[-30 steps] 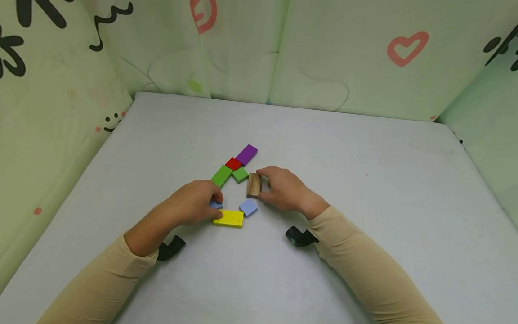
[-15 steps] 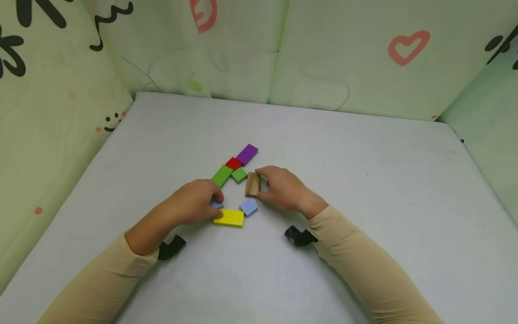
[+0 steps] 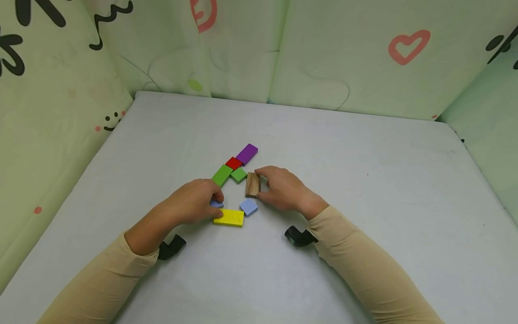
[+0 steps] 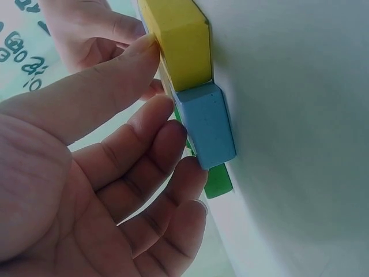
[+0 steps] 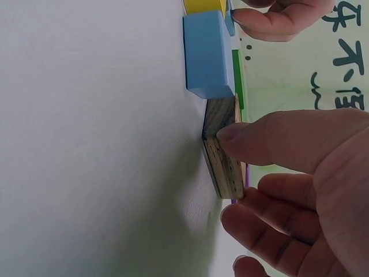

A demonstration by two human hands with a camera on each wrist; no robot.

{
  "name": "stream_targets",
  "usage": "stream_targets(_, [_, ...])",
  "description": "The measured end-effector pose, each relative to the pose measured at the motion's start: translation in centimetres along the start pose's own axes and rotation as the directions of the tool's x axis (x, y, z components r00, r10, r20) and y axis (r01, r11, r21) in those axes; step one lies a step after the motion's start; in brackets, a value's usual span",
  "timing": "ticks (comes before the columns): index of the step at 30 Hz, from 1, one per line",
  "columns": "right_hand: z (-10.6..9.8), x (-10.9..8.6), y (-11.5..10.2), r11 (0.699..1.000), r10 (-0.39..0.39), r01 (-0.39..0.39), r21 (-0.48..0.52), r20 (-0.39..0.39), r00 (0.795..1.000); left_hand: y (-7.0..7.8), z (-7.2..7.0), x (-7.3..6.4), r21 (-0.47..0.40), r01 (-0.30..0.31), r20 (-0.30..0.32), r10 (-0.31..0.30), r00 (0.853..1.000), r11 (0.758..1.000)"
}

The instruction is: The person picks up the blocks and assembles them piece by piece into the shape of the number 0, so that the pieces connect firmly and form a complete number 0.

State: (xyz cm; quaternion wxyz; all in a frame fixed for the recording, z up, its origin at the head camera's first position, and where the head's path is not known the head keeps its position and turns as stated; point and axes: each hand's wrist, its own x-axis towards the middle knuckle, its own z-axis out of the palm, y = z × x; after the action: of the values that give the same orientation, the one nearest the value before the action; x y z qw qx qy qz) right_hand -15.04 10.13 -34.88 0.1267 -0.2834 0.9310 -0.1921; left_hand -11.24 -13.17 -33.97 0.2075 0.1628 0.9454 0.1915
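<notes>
1. In the head view, we are seeing the right hand gripping the wooden block, with its thumb pressing at the near end and a finger bending over the far end. The block is lying flat on the white table.
2. In that view we are also watching the left hand resting its thumb at the left end of the yellow block, while its bent fingers are partly hiding the left blue block.
3. Around the wooden block, we are finding the small green block sitting just beside its far left corner and the right blue block lying just beside its near end. Farther off, the long green block, the red block and the purple block are running in a slanting row toward the far right.
4. In the left wrist view, we are seeing the left thumb touching the yellow block and the curled fingertips meeting the left blue block's edge; whether they are pinching either one, we cannot tell.
5. In the right wrist view, we are seeing the right thumb pressing the wooden block's near end, while the other fingers are curling toward its far end.
</notes>
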Motion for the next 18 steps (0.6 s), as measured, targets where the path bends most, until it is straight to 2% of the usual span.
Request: stream_targets(18, [-0.01, -0.15, -0.33, 1.0, 0.001, -0.001, -0.012, 0.011, 1.0, 0.06, -0.05, -0.12, -0.003, -0.001, -0.005, 0.001, 1.0, 1.0])
